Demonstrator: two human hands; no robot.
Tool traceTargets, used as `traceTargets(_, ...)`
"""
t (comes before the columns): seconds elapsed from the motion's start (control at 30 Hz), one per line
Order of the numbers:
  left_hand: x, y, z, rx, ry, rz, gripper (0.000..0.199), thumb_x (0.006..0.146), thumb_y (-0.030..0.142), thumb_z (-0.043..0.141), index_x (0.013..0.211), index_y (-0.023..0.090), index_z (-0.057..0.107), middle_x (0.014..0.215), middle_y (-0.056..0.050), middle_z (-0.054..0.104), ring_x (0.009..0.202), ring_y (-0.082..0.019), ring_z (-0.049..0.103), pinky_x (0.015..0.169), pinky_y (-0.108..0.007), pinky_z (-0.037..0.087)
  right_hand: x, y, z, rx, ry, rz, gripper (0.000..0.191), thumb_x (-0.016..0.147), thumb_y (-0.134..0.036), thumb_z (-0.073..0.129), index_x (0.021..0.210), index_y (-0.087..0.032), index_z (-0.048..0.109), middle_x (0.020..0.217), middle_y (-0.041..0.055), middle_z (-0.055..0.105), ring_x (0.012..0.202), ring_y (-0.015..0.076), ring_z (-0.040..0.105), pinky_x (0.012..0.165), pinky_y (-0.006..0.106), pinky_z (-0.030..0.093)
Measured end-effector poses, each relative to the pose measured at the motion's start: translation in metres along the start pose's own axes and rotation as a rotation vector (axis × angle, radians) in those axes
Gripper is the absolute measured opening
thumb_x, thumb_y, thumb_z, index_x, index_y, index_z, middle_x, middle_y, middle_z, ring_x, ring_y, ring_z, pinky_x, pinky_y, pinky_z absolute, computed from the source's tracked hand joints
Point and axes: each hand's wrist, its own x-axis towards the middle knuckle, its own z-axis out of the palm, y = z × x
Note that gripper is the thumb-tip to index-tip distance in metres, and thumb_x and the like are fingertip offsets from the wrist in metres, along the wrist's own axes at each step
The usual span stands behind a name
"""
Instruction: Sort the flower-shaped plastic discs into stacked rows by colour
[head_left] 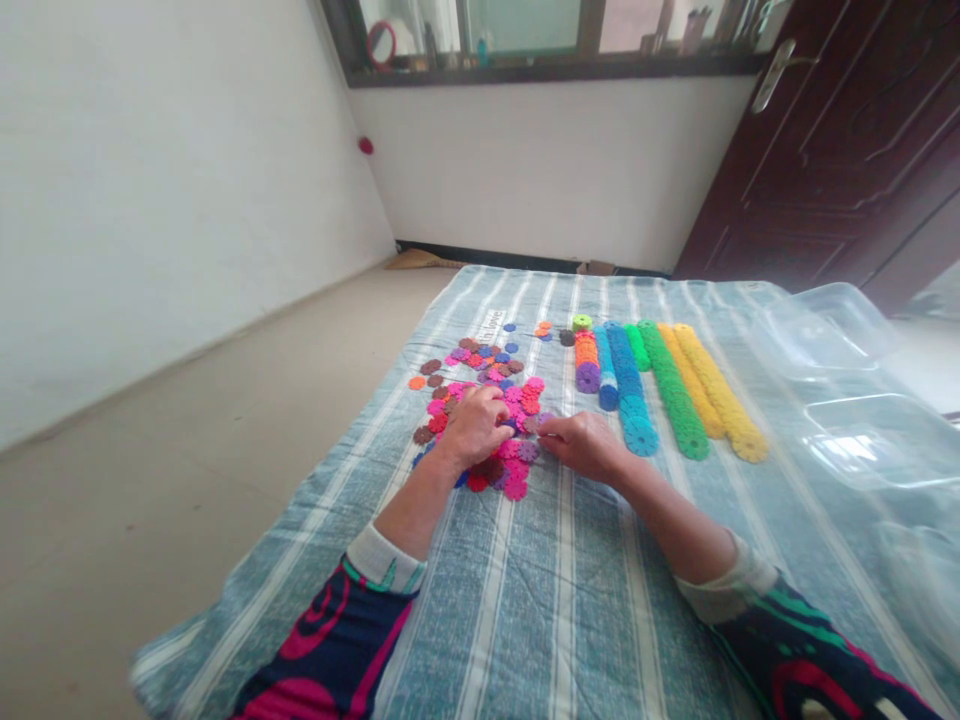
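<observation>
Notched discs [516,489] in pink, red, purple, brown, blue and orange lie in a loose, overlapping heap on a blue-and-white striped cloth [525,620], between and beyond the person's forearms. Nearest are two dark patterned sleeves [322,640] with pale cuffs, coming in from the lower left and lower right. The left hand [474,428] rests over the heap, its fingers bent down among the discs; whether they grip one, I cannot tell. The right hand [589,446] is at the heap's right edge, thumb and forefinger nearly together at a purple disc [545,421]; I cannot tell if it is pinched. To the right, discs are set in overlapping rows: two yellow rows [720,395], a long green row [675,400] with a short bright green one beside it, a blue row [630,385], and shorter rows in light blue and in orange and purple. Clear plastic containers [885,440] stand farther right. Beyond the heap lie a printed white label [491,325] and a few scattered discs. At the back are a white wall [555,170], a dark red door [847,150] and a window ledge [555,68] with a red-rimmed mirror [382,45].
</observation>
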Motion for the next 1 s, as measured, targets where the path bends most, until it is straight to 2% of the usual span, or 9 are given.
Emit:
traceTargets(0.13,0.000,-0.004,0.001,-0.137,0.055,-0.032,0.004,0.065,0.019,0.070,0.062,0.019,0.067,0.107,-0.006,0.070,0.103,-0.025,0.063,0.098,-0.041,0.048,0.000,0.001,0.001,0.086,0.026,0.004,0.019,0.090,-0.026,0.057,0.091,-0.024,0.076,0.073,0.0033,0.073,0.066,0.0155,0.063,0.057,0.025,0.028)
traceTargets(0.3,-0.001,-0.007,-0.005,-0.347,0.126,-0.067,0.012,0.071,0.018,0.064,0.058,0.018,0.064,0.109,-0.007,0.070,0.104,-0.022,0.065,0.096,-0.036,0.050,0.003,0.001,0.007,0.339,0.142,0.002,0.020,0.091,-0.032,0.058,0.100,-0.026,0.075,0.080,0.0017,0.074,0.066,0.0125,0.062,0.059,0.022,0.034)
traceTargets(0.37,-0.003,-0.001,-0.008,-0.391,0.141,-0.043,0.013,0.072,0.019,0.064,0.059,0.018,0.064,0.113,-0.008,0.070,0.106,-0.023,0.065,0.098,-0.037,0.049,0.005,0.001,0.009,0.430,0.178,0.027,0.023,0.090,-0.036,0.060,0.103,-0.023,0.074,0.071,0.0004,0.070,0.059,0.0111,0.058,0.056,0.022,0.033)
traceTargets(0.47,-0.004,0.010,-0.011,-0.461,0.129,0.055,0.012,0.074,0.023,0.067,0.063,0.018,0.066,0.116,-0.008,0.069,0.111,-0.024,0.063,0.102,-0.040,0.046,0.007,0.001,0.011,0.566,0.215,0.067,0.026,0.087,-0.033,0.063,0.107,-0.019,0.072,0.055,-0.0039,0.059,0.051,0.0097,0.051,0.051,0.021,0.031)
traceTargets(0.67,-0.006,0.021,-0.006,-0.558,0.116,0.167,0.010,0.078,0.023,0.069,0.069,0.019,0.069,0.115,-0.009,0.069,0.112,-0.023,0.062,0.101,-0.039,0.046,0.008,0.001,0.007,0.736,0.183,-0.005,0.022,0.088,-0.028,0.056,0.083,-0.015,0.073,0.050,-0.0045,0.053,0.046,0.0077,0.046,0.048,0.019,0.033)
traceTargets(0.73,-0.007,0.021,-0.005,-0.554,0.121,0.173,0.008,0.077,0.023,0.070,0.071,0.019,0.070,0.115,-0.008,0.069,0.112,-0.023,0.062,0.101,-0.038,0.047,0.007,0.004,0.001,0.676,0.173,-0.012,0.023,0.089,-0.027,0.055,0.081,-0.015,0.072,0.051,-0.0036,0.055,0.047,0.0081,0.048,0.050,0.019,0.034)
traceTargets(0.8,-0.006,0.020,-0.005,-0.519,0.133,0.167,0.006,0.076,0.023,0.071,0.071,0.019,0.070,0.114,-0.009,0.069,0.112,-0.024,0.062,0.101,-0.040,0.046,0.005,0.009,-0.009,0.513,0.176,0.027,0.021,0.089,-0.027,0.055,0.083,-0.016,0.073,0.056,-0.0016,0.060,0.052,0.0094,0.053,0.054,0.020,0.035)
traceTargets(0.93,-0.005,0.018,-0.007,-0.391,0.163,0.170,0.009,0.075,0.022,0.071,0.068,0.019,0.067,0.109,-0.008,0.071,0.110,-0.025,0.062,0.100,-0.045,0.045,0.000,0.027,-0.032,0.020,0.134,0.251,0.023,0.091,-0.030,0.054,0.087,-0.022,0.075,0.073,0.0043,0.071,0.069,0.0160,0.063,0.060,0.024,0.035)
traceTargets(1.0,-0.004,0.015,-0.009,-0.338,0.167,0.183,0.009,0.075,0.019,0.068,0.066,0.018,0.065,0.106,-0.008,0.072,0.109,-0.024,0.063,0.098,-0.045,0.046,-0.002,0.037,-0.042,-0.131,0.074,0.328,0.027,0.092,-0.032,0.050,0.090,-0.023,0.075,0.079,0.0064,0.073,0.074,0.0186,0.065,0.060,0.025,0.036)
